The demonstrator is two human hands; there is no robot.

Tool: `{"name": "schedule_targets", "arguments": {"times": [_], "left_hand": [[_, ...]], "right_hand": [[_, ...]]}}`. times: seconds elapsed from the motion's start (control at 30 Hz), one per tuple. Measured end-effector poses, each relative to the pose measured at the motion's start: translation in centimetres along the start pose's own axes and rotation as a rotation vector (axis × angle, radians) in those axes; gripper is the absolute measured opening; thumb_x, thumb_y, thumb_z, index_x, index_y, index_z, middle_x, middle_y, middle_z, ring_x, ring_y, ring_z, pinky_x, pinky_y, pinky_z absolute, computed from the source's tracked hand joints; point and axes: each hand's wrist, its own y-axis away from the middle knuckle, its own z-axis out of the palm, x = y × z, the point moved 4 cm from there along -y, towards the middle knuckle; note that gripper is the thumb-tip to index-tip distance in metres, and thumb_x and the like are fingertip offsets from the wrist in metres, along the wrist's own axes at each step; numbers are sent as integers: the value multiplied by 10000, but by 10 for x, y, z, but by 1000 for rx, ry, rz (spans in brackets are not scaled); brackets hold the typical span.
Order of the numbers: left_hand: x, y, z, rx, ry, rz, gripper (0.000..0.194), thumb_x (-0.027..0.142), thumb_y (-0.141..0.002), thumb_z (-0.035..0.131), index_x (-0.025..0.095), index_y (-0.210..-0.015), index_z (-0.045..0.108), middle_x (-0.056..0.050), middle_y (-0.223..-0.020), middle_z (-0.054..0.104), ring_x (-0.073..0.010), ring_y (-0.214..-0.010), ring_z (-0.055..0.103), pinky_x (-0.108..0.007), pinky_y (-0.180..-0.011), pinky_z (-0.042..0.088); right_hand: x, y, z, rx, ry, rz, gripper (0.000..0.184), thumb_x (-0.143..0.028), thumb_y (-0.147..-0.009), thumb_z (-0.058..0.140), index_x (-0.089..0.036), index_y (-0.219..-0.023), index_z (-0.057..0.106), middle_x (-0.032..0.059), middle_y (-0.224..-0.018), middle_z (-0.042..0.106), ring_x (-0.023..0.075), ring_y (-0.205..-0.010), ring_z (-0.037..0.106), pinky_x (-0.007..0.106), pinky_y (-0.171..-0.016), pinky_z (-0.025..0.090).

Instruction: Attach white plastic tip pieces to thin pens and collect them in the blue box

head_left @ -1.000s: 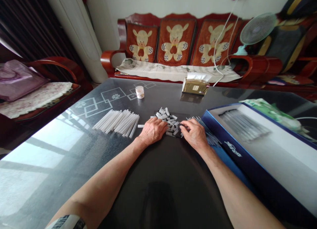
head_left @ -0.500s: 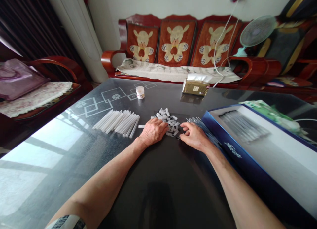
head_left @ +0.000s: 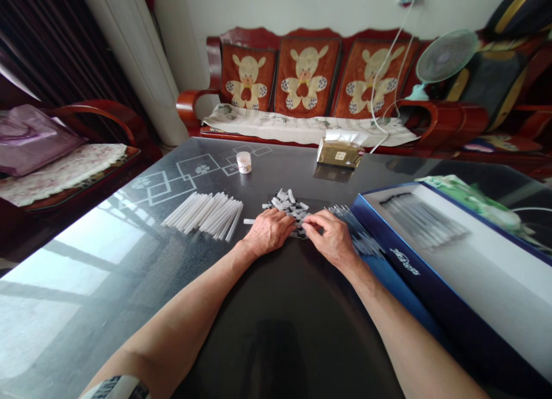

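Left hand: palm down on the desk at 12 o'clock, grip wide and flat, holding nothing visible, its fingers touching the left edge of the pile.

Right hand: grip narrow, fingertips pressed in at the pile's right edge; I cannot tell whether they hold a piece.

Pile: small white-and-black pieces heaped at 12 o'clock, between and just beyond both hands.

Loose piece: a white stick lying at 11 o'clock, just beside the left hand.

Left of the pile: a neat bed of white sticks side by side at 11 o'clock.

Right of the pile: a fan of thin dark-tipped rods at 1 o'clock, beside the right hand.

Further right: an open blue box at 2 o'clock, with rows of thin items inside.

Far edge: a small white jar at 12 o'clock and a gold tissue packet at 1 o'clock.
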Motion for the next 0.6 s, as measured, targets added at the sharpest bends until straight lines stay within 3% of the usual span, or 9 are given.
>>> {"name": "schedule_targets", "arguments": {"times": [0.17,0.3,0.37,0.43,0.5,0.6], "left_hand": [[2,0,-2,27,9,9,365,370,-993,329,181,-1035,639,-57,-799,623,-179,-789,572,-302,-772,446],[-2,2,-5,74,-11,-66,352,428,-976,380,255,-1151,631,-25,-760,629,-164,-737,577,-287,-735,439],[-6,3,-6,94,-35,-124,350,460,-964,400,261,-1060,672,-20,-728,629,-160,-706,574,-283,-700,427],[-8,4,-6,109,-62,-153,358,449,-964,399,250,-933,695,-21,-694,620,-157,-687,566,-282,-678,413],[-8,4,-5,123,-79,-140,360,432,-963,402,243,-873,695,-22,-680,612,-155,-678,558,-283,-675,408],[-6,3,-5,138,-87,-107,357,428,-958,411,235,-856,693,-25,-678,608,-154,-671,548,-285,-680,406]], "right_hand": [[-5,2,4,-9,-17,-35,108,-213,-838,566,-217,-817,672,32,-817,656,154,-722,629,264,-674,494],[4,1,-7,133,54,31,104,-194,-816,539,-209,-732,598,28,-745,605,156,-661,583,286,-668,493],[9,1,-15,256,96,64,81,-195,-805,532,-208,-743,582,45,-776,608,184,-722,598,321,-721,508],[6,2,-18,308,129,17,105,-205,-800,538,-195,-881,604,95,-941,637,236,-911,615,378,-837,506],[-3,3,-13,252,164,-90,267,-211,-811,548,-180,-1073,590,133,-1135,619,272,-1099,568,431,-961,458],[-18,6,3,68,211,-207,303,-190,-868,518,-192,-1166,578,111,-1153,640,259,-1101,571,434,-1003,423]]}}
